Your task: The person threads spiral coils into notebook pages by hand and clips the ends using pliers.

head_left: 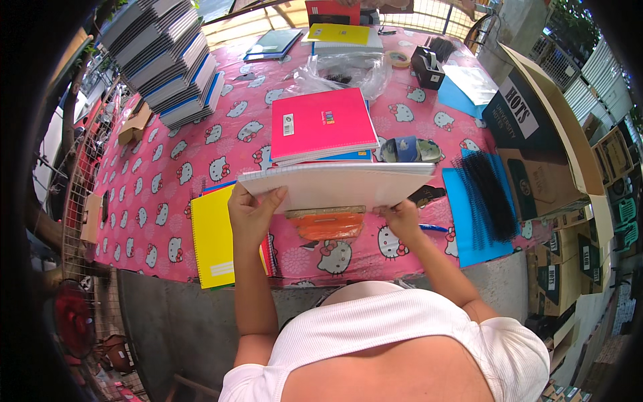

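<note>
A thick stack of white pages (pixel 335 189) is tilted up in front of me, its top edge running left to right. My left hand (pixel 251 206) grips its left end, thumb on the near face. At the lower right edge of the pages is my right hand (pixel 403 220), fingers closed; whatever they pinch is too small to make out. Beneath the pages lies a flat orange piece (pixel 326 226) with a brown strip along its top. Just beyond, a pink-covered notebook (pixel 321 124) rests on other notebooks. Yellow spiral notebooks (pixel 213 234) lie by my left forearm.
Black spiral coils (pixel 485 194) lie on a blue sheet (pixel 462 248) at right, beside an open carton (pixel 536 134). A blue pen (pixel 433 228) is near my right hand. Tall notebook stacks (pixel 167 67) stand far left. Beyond are a plastic bag (pixel 365 70) and tape dispenser (pixel 427 70).
</note>
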`<action>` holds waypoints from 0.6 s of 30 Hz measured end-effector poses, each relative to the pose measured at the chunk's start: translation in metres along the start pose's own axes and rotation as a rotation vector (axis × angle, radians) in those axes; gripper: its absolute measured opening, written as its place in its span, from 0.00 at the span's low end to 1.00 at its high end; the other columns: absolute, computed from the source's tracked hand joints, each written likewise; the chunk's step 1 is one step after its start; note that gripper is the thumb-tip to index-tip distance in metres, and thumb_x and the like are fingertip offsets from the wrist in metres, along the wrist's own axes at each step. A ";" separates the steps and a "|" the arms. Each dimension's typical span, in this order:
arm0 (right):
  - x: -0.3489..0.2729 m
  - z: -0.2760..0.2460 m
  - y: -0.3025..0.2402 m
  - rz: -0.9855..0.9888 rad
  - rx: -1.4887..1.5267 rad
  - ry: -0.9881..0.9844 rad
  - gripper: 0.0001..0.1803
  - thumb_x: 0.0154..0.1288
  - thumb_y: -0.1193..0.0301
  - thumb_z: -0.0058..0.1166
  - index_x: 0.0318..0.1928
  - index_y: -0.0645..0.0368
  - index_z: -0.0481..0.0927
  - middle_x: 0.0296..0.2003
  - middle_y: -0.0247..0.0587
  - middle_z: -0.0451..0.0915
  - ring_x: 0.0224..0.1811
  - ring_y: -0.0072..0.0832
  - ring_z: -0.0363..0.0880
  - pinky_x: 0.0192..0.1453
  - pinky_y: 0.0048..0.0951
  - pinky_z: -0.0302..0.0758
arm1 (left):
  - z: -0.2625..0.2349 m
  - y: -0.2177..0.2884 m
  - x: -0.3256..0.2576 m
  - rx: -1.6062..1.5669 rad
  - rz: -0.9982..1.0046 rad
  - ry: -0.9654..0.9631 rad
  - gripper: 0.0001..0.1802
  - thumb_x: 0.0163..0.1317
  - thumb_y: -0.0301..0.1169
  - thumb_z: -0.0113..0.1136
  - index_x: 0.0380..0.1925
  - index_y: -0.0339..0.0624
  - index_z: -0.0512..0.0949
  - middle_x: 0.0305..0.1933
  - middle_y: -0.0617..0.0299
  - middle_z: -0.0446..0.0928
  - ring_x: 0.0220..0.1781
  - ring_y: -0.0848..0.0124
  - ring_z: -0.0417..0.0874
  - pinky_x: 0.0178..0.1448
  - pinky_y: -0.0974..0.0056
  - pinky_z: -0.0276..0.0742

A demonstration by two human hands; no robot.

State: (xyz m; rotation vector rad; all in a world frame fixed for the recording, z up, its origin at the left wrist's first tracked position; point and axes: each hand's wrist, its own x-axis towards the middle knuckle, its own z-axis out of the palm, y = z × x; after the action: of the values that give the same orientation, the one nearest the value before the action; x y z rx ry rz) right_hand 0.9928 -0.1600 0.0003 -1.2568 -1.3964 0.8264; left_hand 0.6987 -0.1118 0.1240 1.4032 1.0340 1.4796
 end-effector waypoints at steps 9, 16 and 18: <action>0.019 -0.003 -0.010 0.079 0.359 -0.148 0.24 0.54 0.85 0.57 0.50 0.60 0.65 0.45 0.40 0.75 0.48 0.26 0.75 0.53 0.30 0.72 | 0.018 -0.072 -0.035 0.041 -0.071 0.053 0.45 0.42 0.27 0.77 0.60 0.38 0.62 0.59 0.56 0.67 0.63 0.66 0.67 0.68 0.59 0.60; 0.007 -0.016 -0.019 -0.156 -0.006 0.028 0.19 0.53 0.81 0.60 0.45 0.61 0.71 0.44 0.46 0.74 0.42 0.37 0.76 0.48 0.34 0.73 | 0.144 0.033 -0.035 0.827 0.637 0.172 0.45 0.52 0.40 0.69 0.67 0.39 0.59 0.64 0.53 0.64 0.66 0.59 0.63 0.72 0.46 0.45; 0.020 -0.060 -0.013 -0.306 -0.247 -0.084 0.16 0.49 0.78 0.63 0.41 0.61 0.74 0.43 0.48 0.75 0.42 0.39 0.76 0.47 0.37 0.73 | 0.154 0.037 -0.041 1.254 0.596 -0.271 0.42 0.55 0.43 0.65 0.67 0.41 0.59 0.65 0.53 0.63 0.65 0.58 0.64 0.72 0.44 0.45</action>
State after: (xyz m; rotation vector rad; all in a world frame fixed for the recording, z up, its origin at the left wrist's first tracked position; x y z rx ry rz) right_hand 1.0488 -0.1518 0.0308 -1.1604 -1.7481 0.5123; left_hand 0.8530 -0.1594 0.1514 2.8863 1.5203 0.8653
